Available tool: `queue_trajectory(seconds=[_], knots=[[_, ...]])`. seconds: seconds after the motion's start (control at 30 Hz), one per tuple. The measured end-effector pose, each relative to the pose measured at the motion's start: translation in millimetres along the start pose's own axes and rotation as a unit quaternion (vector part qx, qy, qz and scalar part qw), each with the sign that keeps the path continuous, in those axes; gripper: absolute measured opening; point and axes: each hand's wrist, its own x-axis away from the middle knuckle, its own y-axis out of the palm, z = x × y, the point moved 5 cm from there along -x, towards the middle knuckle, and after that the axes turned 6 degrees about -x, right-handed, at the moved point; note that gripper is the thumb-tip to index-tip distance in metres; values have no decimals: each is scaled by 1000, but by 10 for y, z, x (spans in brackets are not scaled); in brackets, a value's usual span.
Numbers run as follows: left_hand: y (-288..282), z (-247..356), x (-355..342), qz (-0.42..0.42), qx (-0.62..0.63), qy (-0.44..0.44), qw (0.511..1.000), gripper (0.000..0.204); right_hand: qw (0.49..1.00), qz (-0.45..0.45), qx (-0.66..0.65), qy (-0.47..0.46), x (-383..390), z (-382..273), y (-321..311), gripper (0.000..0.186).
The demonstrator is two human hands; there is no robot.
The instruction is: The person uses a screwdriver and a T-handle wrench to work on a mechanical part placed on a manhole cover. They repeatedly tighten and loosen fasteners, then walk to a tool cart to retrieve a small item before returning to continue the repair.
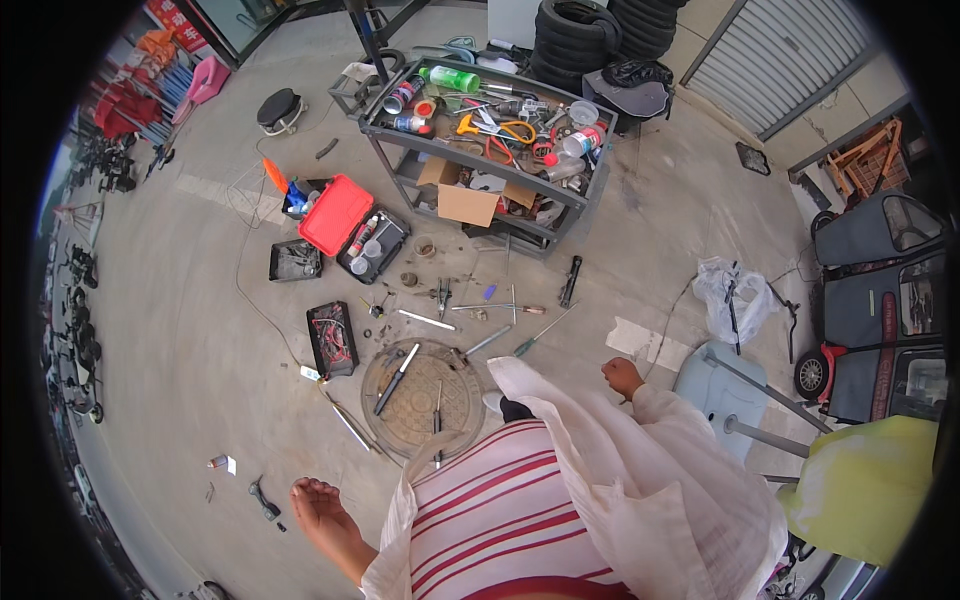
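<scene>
My left hand (322, 510) hangs out to the left above the concrete floor, its fingers loosely bent and nothing seen in it. A dark cordless power tool (264, 498) lies on the ground just beyond it. On the other side, my right hand (622, 377) is curled into a loose fist over the floor, and no object shows in it. Between the hands is a round manhole cover (420, 415). A black-handled tool (397, 379) and a thin dark screwdriver (437, 424) rest on that cover. Just past it lies a green-handled screwdriver (530, 345).
Ahead stands a tool cart (585, 195) piled with pliers, cans and bottles. Left of it are an open red-lidded toolbox (337, 215) and a black parts tray (332, 340). A pale blue stool (705, 400) upturned at right neighbours a plastic bag (720, 290) and a small grey vehicle (870, 300).
</scene>
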Motion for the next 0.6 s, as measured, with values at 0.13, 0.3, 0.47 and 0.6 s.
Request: queue_trajectory(seconds=[0.13, 0.3, 0.47, 0.6], knots=[[29, 6, -22, -24, 4, 9, 1000, 21, 1000, 2, -4, 1, -127, 361, -18, 29], [77, 38, -5, -14, -3, 12, 1000, 20, 999, -8, -33, 25, -165, 478, -43, 27], [80, 15, -1, -18, -11, 19, 1000, 20, 999, -27, -43, 18, -193, 407, 17, 26], [114, -12, 4, -22, -16, 9, 1000, 20, 999, -19, -48, 11, -232, 365, 66, 27]])
